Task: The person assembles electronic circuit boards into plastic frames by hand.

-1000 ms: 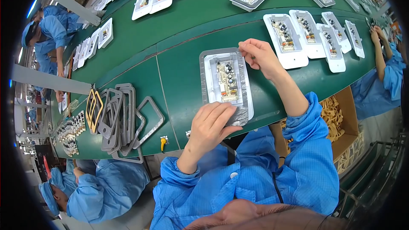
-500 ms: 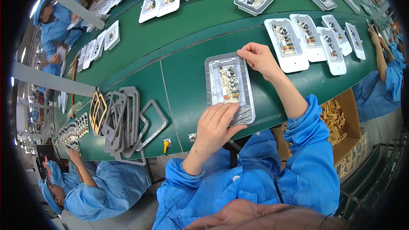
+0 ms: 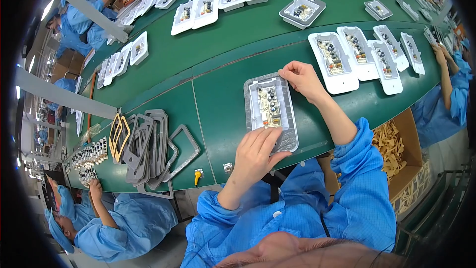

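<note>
View slid down-right, co-worker's hand (image 3: 95, 188) now at the circuit boards (image 3: 89, 161); your hold looks unchanged

Green workbench (image 3: 220, 101) spans the middle. Cardboard carton (image 3: 412, 161) by your right elbow, beige strips (image 3: 389, 146) inside. Row of white boxes (image 3: 341, 86) to your right, no grey frames on them; a farther box (image 3: 316, 16) has one. Pile of grey frames (image 3: 156, 144) left, well apart.

Your white box (image 3: 256, 104): green light on the insides, electronics (image 3: 270, 106) already in. Grey frame (image 3: 249, 101) looks mostly placed: left side and far end covered, near end partly under your hand. Right side shows white rim outside the strip and the corner's in your fingers, so I'd call it not finished.

Box lies on the workbench between your hands. Left hand (image 3: 255, 155) is across its near end, fingers together, thumb spread; can't tell if it grips or just rests. Right hand (image 3: 296, 76) is at the far right corner, thumb and index pinching the frame's edge.

Smallest: yellow plug (image 3: 198, 175), left of your left hand, apart.
</note>
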A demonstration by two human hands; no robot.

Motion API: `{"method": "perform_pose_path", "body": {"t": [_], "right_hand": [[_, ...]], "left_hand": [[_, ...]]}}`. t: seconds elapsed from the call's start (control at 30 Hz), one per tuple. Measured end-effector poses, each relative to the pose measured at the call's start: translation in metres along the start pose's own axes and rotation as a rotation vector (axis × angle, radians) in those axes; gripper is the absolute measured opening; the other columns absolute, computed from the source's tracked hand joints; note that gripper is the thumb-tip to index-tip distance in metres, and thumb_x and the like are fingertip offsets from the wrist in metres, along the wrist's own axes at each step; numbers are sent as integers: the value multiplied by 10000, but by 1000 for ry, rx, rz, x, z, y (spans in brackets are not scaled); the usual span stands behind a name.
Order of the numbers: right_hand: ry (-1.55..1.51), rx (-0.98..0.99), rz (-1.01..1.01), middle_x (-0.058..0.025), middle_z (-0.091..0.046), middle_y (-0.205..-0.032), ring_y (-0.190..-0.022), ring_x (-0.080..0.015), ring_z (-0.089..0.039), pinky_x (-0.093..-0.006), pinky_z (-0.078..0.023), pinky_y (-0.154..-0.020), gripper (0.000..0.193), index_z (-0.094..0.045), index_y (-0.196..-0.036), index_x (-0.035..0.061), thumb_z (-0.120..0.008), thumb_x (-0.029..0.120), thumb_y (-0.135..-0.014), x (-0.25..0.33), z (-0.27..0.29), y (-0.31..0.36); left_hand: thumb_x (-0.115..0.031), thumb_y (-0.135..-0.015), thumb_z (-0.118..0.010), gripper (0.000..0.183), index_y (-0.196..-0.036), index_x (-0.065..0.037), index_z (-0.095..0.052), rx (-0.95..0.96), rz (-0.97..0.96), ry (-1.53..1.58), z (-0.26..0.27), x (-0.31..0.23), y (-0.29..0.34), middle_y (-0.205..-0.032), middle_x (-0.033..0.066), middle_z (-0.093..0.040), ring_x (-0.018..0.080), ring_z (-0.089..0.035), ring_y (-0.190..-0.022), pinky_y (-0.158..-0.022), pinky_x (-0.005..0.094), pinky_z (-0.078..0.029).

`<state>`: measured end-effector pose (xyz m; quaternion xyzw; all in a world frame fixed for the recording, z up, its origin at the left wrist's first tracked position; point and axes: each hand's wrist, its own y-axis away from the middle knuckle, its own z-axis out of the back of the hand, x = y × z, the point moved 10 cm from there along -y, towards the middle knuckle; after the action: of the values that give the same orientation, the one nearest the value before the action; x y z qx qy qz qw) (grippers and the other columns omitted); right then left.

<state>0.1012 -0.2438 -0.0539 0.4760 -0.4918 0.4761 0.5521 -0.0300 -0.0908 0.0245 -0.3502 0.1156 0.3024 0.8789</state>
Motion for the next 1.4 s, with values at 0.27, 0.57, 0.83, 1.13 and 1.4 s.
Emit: {"method": "perform_pose_path", "body": {"t": [0.27, 0.57, 0.83, 1.13, 1.4], "right_hand": [[197, -45, 81, -51, -571, -679, -601, -84, -501, -230, -406, -547, 185, -576, -766, -23, -611, 157, -789, 3, 6, 1], [162, 14, 91, -2, -526, -593, -499, -40, -447, -189, -310, -394, 160, -539, -786, 17, -591, 166, -816, 6, -1, 0], [123, 49, 43, -31, -536, -584, -477, -61, -479, -204, -362, -379, 163, -540, -786, -12, -592, 142, -801, 5, -1, 1], [109, 74, 26, -53, -561, -602, -480, -75, -504, -212, -392, -392, 171, -551, -775, -26, -615, 132, -770, -2, -2, 1], [162, -36, 9, -75, -570, -611, -495, -115, -531, -239, -411, -424, 199, -539, -727, -11, -636, 160, -759, -4, 8, 13]], "left_hand": [[-264, -576, -758, 570, -1028, -2, -528, 2, 18, 10, -4, 0, 2, -898, 111, -591, 270, -566, -793, -667, 339, -450], [-264, -592, -745, 541, -1018, -6, -536, -15, 24, 49, -1, 0, -3, -886, 112, -591, 266, -568, -776, -662, 338, -455], [-300, -575, -740, 483, -942, -34, -575, -9, -60, -3, -8, -6, -1, -880, 81, -595, 246, -570, -769, -649, 331, -462], [-339, -594, -720, 445, -921, -71, -580, 6, -71, -30, -12, -6, 2, -890, 52, -580, 219, -564, -794, -654, 319, -456], [-293, -581, -730, 451, -928, -46, -582, 10, -49, -85, -16, -8, 7, -930, 74, -585, 241, -557, -845, -698, 337, -457]]}}
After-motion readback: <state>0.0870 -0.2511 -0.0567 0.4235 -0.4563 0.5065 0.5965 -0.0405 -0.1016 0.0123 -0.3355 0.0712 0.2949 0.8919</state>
